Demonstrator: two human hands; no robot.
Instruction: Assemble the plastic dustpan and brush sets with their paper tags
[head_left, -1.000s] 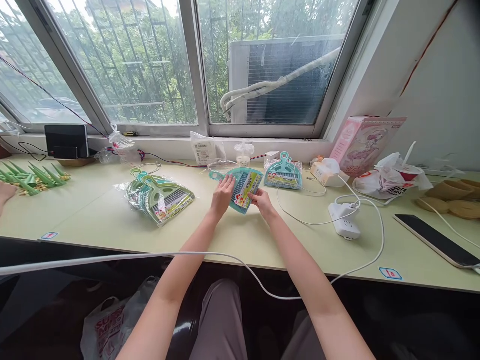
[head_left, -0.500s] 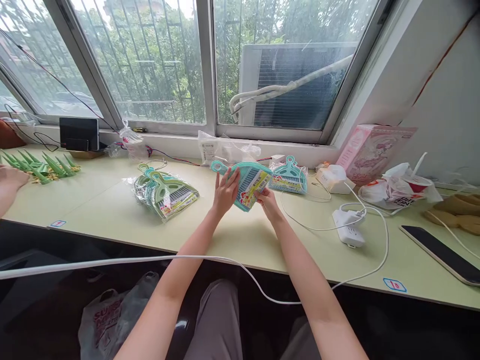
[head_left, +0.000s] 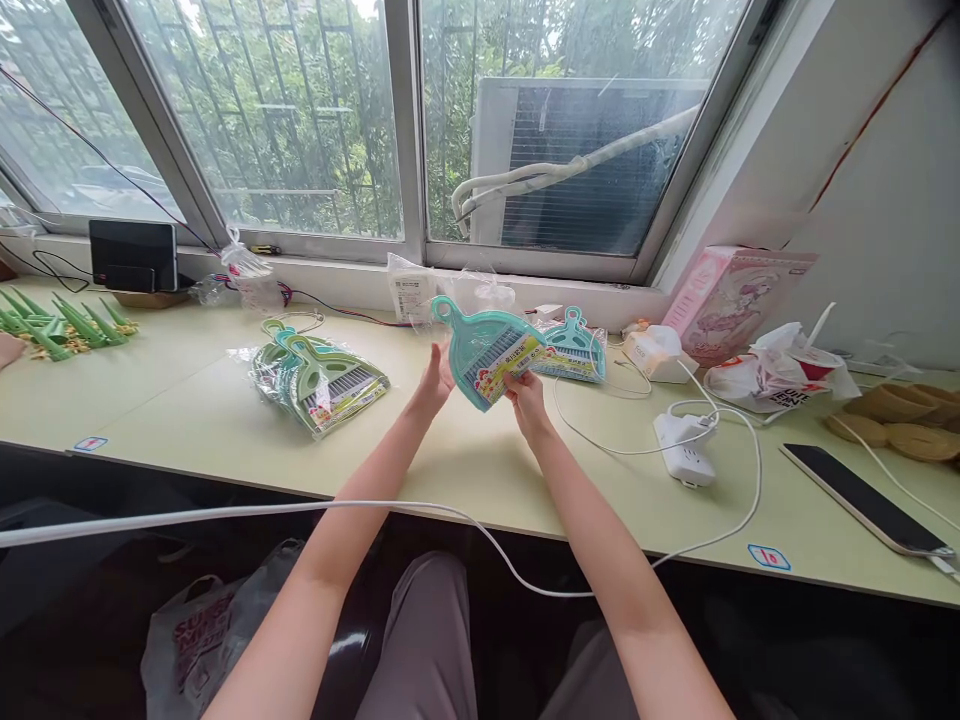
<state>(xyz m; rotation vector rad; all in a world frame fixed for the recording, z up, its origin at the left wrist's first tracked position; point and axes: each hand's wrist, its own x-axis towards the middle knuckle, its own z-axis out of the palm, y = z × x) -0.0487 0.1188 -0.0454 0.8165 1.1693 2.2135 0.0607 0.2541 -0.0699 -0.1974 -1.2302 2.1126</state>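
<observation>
A turquoise dustpan-and-brush set (head_left: 487,345) with a yellow label card is held up above the table, its ring handle toward the upper left. My right hand (head_left: 527,398) grips its lower right edge, thumb on the front over the label. At the set's left edge is my left hand (head_left: 435,380), open, thumb raised and apart; its fingers are partly hidden behind the dustpan, and whether they touch it I cannot tell. Left of my hands lies a pile of wrapped green and turquoise dustpan sets (head_left: 322,385). Another turquoise set (head_left: 574,355) lies behind my right hand.
A white cable crosses in front of my arms. On the right are a power strip (head_left: 684,450), a phone (head_left: 862,498), a tissue pack (head_left: 656,352), a bagged cup (head_left: 780,370) and a pink box (head_left: 750,300). Green plastic pieces (head_left: 67,325) and part of another person's hand (head_left: 9,350) are far left.
My left hand has gone from lying across the front of the dustpan to its left edge, partly behind it. The set has turned to face me more. The view has shifted slightly.
</observation>
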